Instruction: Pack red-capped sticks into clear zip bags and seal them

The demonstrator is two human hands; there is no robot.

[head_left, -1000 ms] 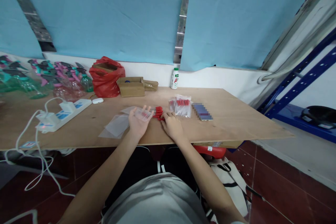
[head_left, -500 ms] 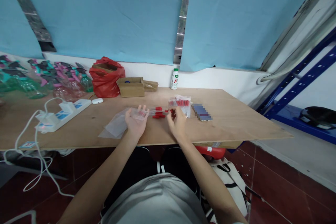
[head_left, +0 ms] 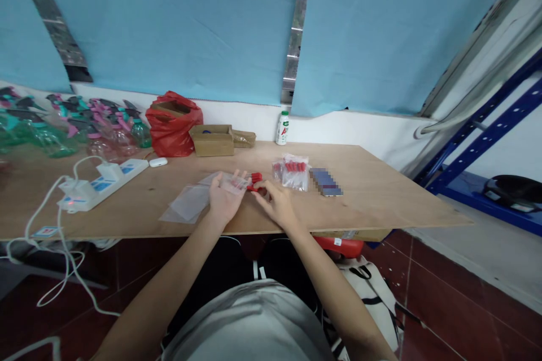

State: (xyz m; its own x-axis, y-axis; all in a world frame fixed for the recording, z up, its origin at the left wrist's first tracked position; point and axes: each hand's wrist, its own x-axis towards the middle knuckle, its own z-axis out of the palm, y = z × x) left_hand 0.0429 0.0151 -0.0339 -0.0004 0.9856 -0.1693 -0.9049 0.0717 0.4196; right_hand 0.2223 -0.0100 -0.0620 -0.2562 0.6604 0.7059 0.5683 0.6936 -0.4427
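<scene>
My left hand [head_left: 223, 199] lies palm up over the wooden table [head_left: 381, 192], its fingers holding a small clear plastic bag [head_left: 232, 182]. My right hand [head_left: 275, 203] pinches a red-capped dropper [head_left: 255, 180] at the mouth of that bag. Under and left of my left hand lie more flat clear bags [head_left: 186, 206]. A filled bag of red-capped droppers [head_left: 292, 172] rests on the table just right of my right hand.
A phone [head_left: 325, 180] lies right of the filled bag. A white power strip [head_left: 99, 180] with cables sits at left, with spray bottles [head_left: 63, 127] behind it. At the back stand a red plastic bag [head_left: 171, 124], a cardboard box [head_left: 212, 140] and a small white bottle [head_left: 282, 127].
My right hand picked a red-capped dropper off the table, lifted it to the right, then brought it left to the bag in my left hand. Few loose droppers now show on the table.
</scene>
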